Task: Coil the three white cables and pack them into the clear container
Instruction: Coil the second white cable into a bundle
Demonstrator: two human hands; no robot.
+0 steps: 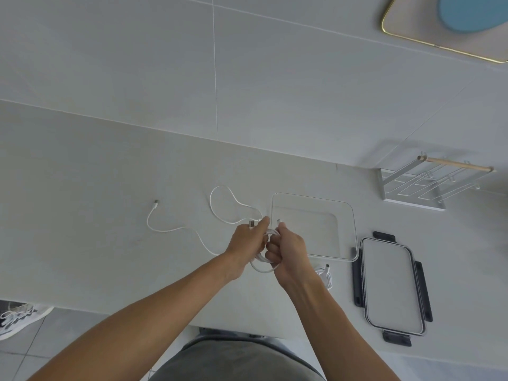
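Right now a thin white cable being coiled (pixel 264 259) sits in loops between both hands, near the middle of the pale grey table (pixel 82 243). The right hand (pixel 286 250) is closed in a fist around the loops. The left hand (pixel 247 239) pinches the cable with its fingers mostly closed, maybe at a plug; it is hard to see. A second loose white cable (pixel 176 229) trails off to the left. A third small white cable bundle (pixel 325 277) lies just right of the arms. The clear square plastic container (pixel 354 229) sits empty beside the hands, its grey-clipped lid (pixel 393 287) further right. If the fist loosens, the loops could spring open and tangle with the loose cable.
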